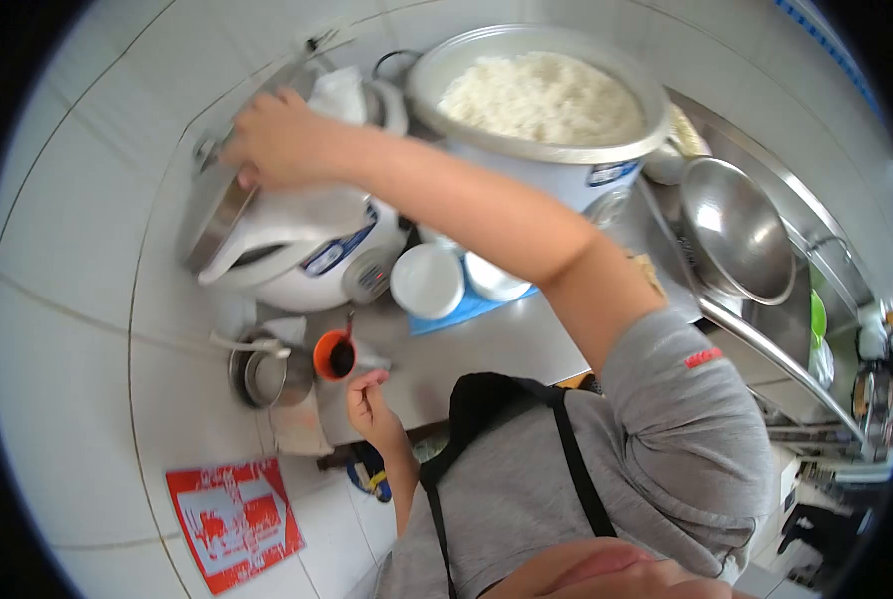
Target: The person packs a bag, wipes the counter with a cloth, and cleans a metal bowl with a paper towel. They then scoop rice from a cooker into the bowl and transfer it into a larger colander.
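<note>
My right hand (pixel 282 140) reaches across to the upper left. Its fingers are slightly blurred and close on the edge of a metal lid (pixel 217 225), seen almost edge-on. Under that arm is a white rice cooker (pixel 312 270) with a blue label. Low on the left, my left hand (pixel 370 404) is held with fingers curled, and nothing shows in it. Just beyond it stands an orange cup (pixel 325 344) with dark contents and a red-handled utensil (pixel 350 321). I see no contact between that hand and the cup.
A large rice cooker (pixel 606 150) full of cooked rice (pixel 541 100) stands at the back. White round containers (pixel 427 282) sit on a blue cloth (pixel 446 317). Metal pots (pixel 267 379) are at the left; a steel bowl (pixel 736 230) sits by the sink on the right.
</note>
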Tool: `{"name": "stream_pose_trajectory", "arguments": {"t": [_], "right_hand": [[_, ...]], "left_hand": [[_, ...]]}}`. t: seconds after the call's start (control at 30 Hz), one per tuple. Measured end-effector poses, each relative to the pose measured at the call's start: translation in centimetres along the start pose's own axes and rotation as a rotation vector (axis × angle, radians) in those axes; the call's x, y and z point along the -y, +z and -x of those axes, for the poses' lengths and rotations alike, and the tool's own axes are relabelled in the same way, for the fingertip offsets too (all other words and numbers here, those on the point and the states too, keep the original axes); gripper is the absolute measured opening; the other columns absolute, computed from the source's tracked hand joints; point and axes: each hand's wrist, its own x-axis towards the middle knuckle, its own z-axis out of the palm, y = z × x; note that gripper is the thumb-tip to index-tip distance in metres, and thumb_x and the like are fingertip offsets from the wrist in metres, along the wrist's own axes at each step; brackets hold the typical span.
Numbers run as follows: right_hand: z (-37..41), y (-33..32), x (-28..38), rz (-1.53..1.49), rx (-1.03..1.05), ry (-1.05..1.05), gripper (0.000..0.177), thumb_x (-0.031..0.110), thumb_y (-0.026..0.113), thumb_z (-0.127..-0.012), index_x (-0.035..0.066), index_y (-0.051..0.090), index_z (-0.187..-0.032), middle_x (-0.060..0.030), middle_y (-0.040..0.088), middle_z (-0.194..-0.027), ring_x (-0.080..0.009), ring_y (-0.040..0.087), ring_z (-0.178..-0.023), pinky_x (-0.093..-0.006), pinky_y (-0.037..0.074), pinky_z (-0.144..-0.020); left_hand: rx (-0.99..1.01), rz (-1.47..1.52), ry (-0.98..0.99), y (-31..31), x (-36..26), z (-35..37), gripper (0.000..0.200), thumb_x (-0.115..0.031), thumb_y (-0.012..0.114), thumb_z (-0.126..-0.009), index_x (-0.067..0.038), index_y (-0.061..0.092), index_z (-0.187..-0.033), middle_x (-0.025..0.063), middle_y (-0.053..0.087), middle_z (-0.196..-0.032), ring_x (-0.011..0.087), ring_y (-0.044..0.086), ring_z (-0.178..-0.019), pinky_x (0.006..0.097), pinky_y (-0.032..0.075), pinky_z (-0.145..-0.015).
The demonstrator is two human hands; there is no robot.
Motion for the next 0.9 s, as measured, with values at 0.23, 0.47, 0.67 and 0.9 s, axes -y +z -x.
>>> {"name": "stream_pose_trajectory", "arguments": {"t": [0.23,0.47,0.67,0.9], "right_hand": [[27.4,-10.1,-1.8,-0.184,-0.018,0.185,0.037,0.020,0.063,-0.078,0.012,0.058,-0.114,-0.0137,0.049,-0.112,-0.0321,0.043,-0.103,-0.0429,0.035,-0.090],[56.8,-21.5,3.8,-0.125,0.063,0.952,0.030,0.020,0.057,-0.083,0.009,0.059,-0.111,-0.0143,0.054,-0.092,-0.0317,0.052,-0.092,-0.0404,0.043,-0.078],[82.1,-25.2,17.4,0.013,0.699,1.786,0.037,0.038,0.060,-0.079,0.015,0.062,-0.108,-0.0162,0.060,-0.102,-0.0340,0.058,-0.094,-0.0418,0.047,-0.080],[90.2,-33.4,25.9,0.016,0.347,2.102,0.040,0.037,0.061,-0.080,0.013,0.061,-0.112,-0.0175,0.059,-0.105,-0.0351,0.056,-0.097,-0.0406,0.046,-0.083]], "left_hand": [[0.438,0.179,0.027,10.0,-2.4,2.2,0.014,0.001,0.042,-0.087,0.001,0.055,-0.084,0.0076,0.058,-0.081,0.0145,0.055,-0.077,0.0259,0.043,-0.076],[1.042,0.285,0.088,21.6,-7.3,11.4,0.022,-0.006,0.039,-0.090,0.004,0.059,-0.087,0.0088,0.058,-0.082,0.0158,0.055,-0.079,0.0264,0.043,-0.075],[1.558,0.381,0.079,34.2,-11.6,28.3,0.023,-0.011,0.044,-0.091,0.003,0.062,-0.091,0.0084,0.060,-0.083,0.0154,0.058,-0.079,0.0262,0.045,-0.072],[1.772,0.698,0.779,43.7,-21.5,43.3,0.010,-0.003,0.068,-0.074,-0.004,0.065,-0.084,0.0076,0.061,-0.081,0.0208,0.059,-0.075,0.0295,0.046,-0.068]]}}
